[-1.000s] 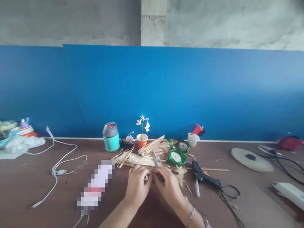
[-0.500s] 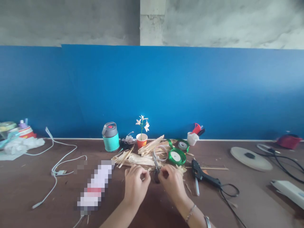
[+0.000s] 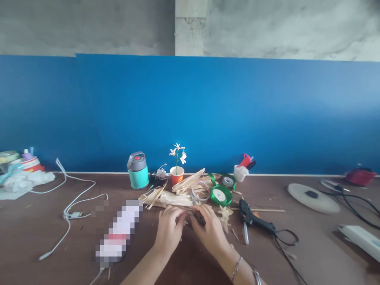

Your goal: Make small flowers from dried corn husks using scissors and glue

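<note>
here we see the left hand [image 3: 169,230] with thumb and fingertips drawn close together, just in front of the pale dried husks [image 3: 177,199]; we cannot tell whether it pinches anything. beside it, the right hand [image 3: 210,228] curves around the dark handles of the scissors [image 3: 201,218], which show between thumb and fingers, though we cannot make out whether it grips them. the husks lie in a loose pile on the brown surface [image 3: 190,266], with a green ribbon spool [image 3: 219,195] just to their right. we find pale petals [image 3: 225,214] between the right hand and the black glue gun [image 3: 257,220]. behind the husks stands a red-and-white cup [image 3: 177,179] with white flowers [image 3: 182,158] rising from it.
</note>
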Demonstrator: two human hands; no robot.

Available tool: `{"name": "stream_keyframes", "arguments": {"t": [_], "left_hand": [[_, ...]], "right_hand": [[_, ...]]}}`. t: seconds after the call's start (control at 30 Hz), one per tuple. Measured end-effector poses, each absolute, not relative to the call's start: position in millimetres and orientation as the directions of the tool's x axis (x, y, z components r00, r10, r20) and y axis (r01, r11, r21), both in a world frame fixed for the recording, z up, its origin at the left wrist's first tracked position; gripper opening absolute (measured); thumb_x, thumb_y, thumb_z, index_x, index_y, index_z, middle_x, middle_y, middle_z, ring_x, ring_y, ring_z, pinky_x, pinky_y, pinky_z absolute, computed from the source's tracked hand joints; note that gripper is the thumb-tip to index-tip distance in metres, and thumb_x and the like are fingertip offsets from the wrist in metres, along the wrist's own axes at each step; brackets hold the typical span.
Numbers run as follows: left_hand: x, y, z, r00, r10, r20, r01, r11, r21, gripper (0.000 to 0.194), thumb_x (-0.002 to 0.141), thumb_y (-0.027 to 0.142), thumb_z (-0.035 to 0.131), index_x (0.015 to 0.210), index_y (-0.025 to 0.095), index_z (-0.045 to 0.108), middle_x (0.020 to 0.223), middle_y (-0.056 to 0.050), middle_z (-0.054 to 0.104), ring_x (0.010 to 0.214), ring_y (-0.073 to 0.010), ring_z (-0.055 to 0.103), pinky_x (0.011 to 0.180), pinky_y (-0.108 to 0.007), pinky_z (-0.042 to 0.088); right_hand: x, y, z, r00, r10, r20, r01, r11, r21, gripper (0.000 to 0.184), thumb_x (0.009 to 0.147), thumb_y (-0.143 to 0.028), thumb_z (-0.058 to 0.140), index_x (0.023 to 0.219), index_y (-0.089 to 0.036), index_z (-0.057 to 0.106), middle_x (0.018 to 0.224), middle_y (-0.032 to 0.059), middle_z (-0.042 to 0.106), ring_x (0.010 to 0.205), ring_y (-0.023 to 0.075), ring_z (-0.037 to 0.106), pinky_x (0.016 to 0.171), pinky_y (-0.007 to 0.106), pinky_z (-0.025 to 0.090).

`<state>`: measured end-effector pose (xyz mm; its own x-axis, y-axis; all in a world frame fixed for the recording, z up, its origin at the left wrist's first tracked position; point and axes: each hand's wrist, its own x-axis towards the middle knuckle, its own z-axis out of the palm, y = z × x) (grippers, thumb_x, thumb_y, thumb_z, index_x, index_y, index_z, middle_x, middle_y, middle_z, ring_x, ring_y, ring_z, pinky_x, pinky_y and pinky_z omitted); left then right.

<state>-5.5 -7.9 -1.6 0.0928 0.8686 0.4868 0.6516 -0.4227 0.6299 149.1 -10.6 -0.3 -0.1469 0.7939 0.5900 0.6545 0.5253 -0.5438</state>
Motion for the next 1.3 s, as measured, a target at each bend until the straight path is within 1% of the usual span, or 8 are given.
{"name": "stream_keyframes", "arguments": {"t": [0.33, 0.53, 0.67, 0.73, 0.83, 0.97, 1.17, 1.3], "left_hand": [[2.7, -15.9, 0.3, 0.161, 0.801, 0.577, 0.757, -0.476, 0.449, 0.016, 0.081, 0.013, 0.054, 0.068, 0.019, 0.062, 0.066, -0.001, 0.066, 0.073, -0.0206, 0.059, 0.066, -0.032, 0.032], [5.2, -16.9, -3.8, 0.102, 0.773, 0.626, 0.771, -0.459, 0.442, 0.015, 0.078, 0.011, 0.057, 0.066, 0.019, 0.061, 0.064, 0.000, 0.064, 0.072, -0.0193, 0.058, 0.067, -0.032, 0.031], [-5.1, -10.3, -2.3, 0.033, 0.823, 0.567, 0.798, -0.363, 0.481, 0.019, 0.081, 0.015, 0.054, 0.064, 0.020, 0.063, 0.069, -0.001, 0.068, 0.077, -0.0214, 0.060, 0.071, -0.033, 0.034], [-14.6, -3.7, -1.5, 0.069, 0.860, 0.505, 0.793, -0.354, 0.496, 0.020, 0.084, 0.019, 0.051, 0.072, 0.021, 0.067, 0.077, -0.003, 0.072, 0.084, -0.0236, 0.061, 0.072, -0.033, 0.038], [-26.5, 5.2, -1.9, 0.148, 0.880, 0.452, 0.773, -0.388, 0.502, 0.024, 0.086, 0.022, 0.049, 0.076, 0.021, 0.071, 0.080, -0.005, 0.073, 0.084, -0.0232, 0.061, 0.075, -0.033, 0.041], [-28.9, 7.5, -3.5, 0.201, 0.900, 0.386, 0.784, -0.384, 0.488, 0.022, 0.083, 0.019, 0.053, 0.075, 0.022, 0.072, 0.081, -0.004, 0.072, 0.085, -0.0220, 0.060, 0.075, -0.032, 0.042], [-26.3, 5.8, -6.2, 0.218, 0.911, 0.351, 0.797, -0.374, 0.475, 0.020, 0.080, 0.014, 0.055, 0.081, 0.023, 0.073, 0.084, -0.004, 0.072, 0.089, -0.0228, 0.061, 0.078, -0.034, 0.044], [-29.0, 9.7, -11.0, 0.202, 0.907, 0.371, 0.762, -0.383, 0.522, 0.028, 0.078, 0.008, 0.050, 0.087, 0.020, 0.073, 0.088, -0.006, 0.072, 0.089, -0.0229, 0.062, 0.081, -0.036, 0.046]], "right_hand": [[141.9, -11.0, -4.4, -0.140, 0.783, 0.606, 0.740, 0.489, -0.462, 0.015, 0.073, -0.007, 0.055, 0.064, -0.019, 0.055, 0.063, 0.0012, 0.060, 0.062, 0.0173, 0.055, 0.060, 0.027, 0.041], [140.8, -8.0, -10.8, -0.045, 0.802, 0.596, 0.798, 0.388, -0.461, 0.015, 0.069, -0.008, 0.055, 0.059, -0.019, 0.053, 0.059, 0.0000, 0.059, 0.056, 0.0154, 0.054, 0.056, 0.025, 0.038], [148.1, -4.6, -11.6, 0.019, 0.823, 0.568, 0.836, 0.299, -0.461, 0.014, 0.070, -0.009, 0.054, 0.060, -0.019, 0.056, 0.060, 0.0014, 0.061, 0.058, 0.0171, 0.056, 0.058, 0.026, 0.039], [150.3, -5.7, -8.6, -0.029, 0.835, 0.550, 0.816, 0.338, -0.469, 0.015, 0.075, -0.010, 0.053, 0.065, -0.018, 0.058, 0.065, 0.0030, 0.063, 0.064, 0.0183, 0.058, 0.062, 0.027, 0.041], [147.2, -12.4, -2.2, -0.242, 0.825, 0.511, 0.725, 0.503, -0.470, 0.017, 0.080, -0.009, 0.051, 0.072, -0.018, 0.062, 0.073, 0.0038, 0.064, 0.073, 0.0183, 0.059, 0.068, 0.027, 0.043], [136.7, -22.6, 1.3, -0.460, 0.784, 0.416, 0.676, 0.613, -0.408, 0.007, 0.075, -0.014, 0.063, 0.075, -0.021, 0.066, 0.082, 0.0032, 0.065, 0.082, 0.0196, 0.059, 0.074, 0.029, 0.044], [128.4, -23.9, -8.5, -0.561, 0.743, 0.364, 0.744, 0.646, -0.172, 0.014, 0.074, -0.010, 0.058, 0.067, -0.019, 0.065, 0.078, 0.0047, 0.065, 0.078, 0.0204, 0.058, 0.072, 0.031, 0.042], [129.1, -22.0, -14.1, -0.541, 0.740, 0.400, 0.753, 0.638, -0.161, 0.017, 0.071, -0.004, 0.054, 0.068, -0.018, 0.064, 0.076, 0.0053, 0.065, 0.075, 0.0198, 0.057, 0.070, 0.031, 0.042]]}}
